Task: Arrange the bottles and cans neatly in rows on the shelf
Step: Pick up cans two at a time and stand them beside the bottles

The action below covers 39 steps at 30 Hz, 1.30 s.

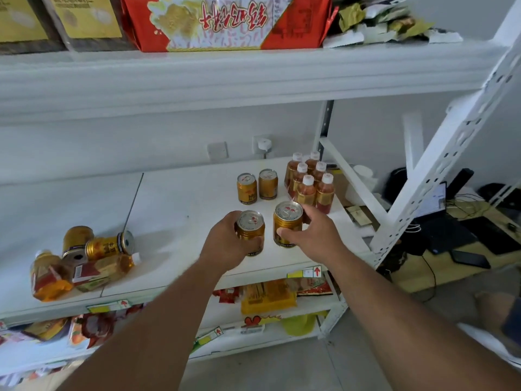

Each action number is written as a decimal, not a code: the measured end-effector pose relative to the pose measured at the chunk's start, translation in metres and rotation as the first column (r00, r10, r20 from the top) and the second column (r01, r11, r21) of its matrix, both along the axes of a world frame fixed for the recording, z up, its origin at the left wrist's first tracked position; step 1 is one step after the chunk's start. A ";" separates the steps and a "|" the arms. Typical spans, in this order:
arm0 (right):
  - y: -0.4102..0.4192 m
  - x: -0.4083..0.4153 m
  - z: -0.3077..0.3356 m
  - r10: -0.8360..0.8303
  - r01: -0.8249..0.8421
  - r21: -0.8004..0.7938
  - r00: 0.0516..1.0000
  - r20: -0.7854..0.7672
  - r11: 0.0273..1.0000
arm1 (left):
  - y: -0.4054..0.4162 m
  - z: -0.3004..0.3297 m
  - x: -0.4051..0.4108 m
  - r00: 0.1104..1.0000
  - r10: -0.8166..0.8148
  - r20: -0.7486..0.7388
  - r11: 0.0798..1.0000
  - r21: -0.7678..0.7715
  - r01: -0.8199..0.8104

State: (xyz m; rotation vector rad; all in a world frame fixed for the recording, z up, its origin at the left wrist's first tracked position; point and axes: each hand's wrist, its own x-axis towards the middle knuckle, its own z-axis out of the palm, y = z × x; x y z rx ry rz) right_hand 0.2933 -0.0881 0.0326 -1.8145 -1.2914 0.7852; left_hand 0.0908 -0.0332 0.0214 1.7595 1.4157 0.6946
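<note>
Gold cans upright, hand-held

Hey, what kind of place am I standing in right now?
Probably a small shop or its stockroom: white metal shelving with price tags on the edges, stocked with drink cans, bottles and snack packets.

White metal shelving stands against a pale wall, above a grey tiled floor.

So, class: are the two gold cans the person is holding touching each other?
Apart. The head view shows a strip of white shelf between the left-hand can and the right-hand can.
</note>
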 end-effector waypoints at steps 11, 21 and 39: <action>0.092 0.014 -0.022 0.060 -0.059 -0.087 0.998 0.003 0.994 | 0.078 -0.020 0.024 0.997 0.074 -0.012 0.994 -0.082 -0.075; 0.166 0.022 -0.064 0.086 -0.078 -0.155 0.995 0.043 0.985 | 0.129 -0.040 0.049 0.996 0.087 -0.005 0.995 -0.054 -0.087; 0.198 0.022 -0.086 0.073 -0.084 -0.098 0.992 -0.105 0.992 | 0.158 -0.065 0.052 0.994 0.096 0.061 0.991 -0.097 -0.090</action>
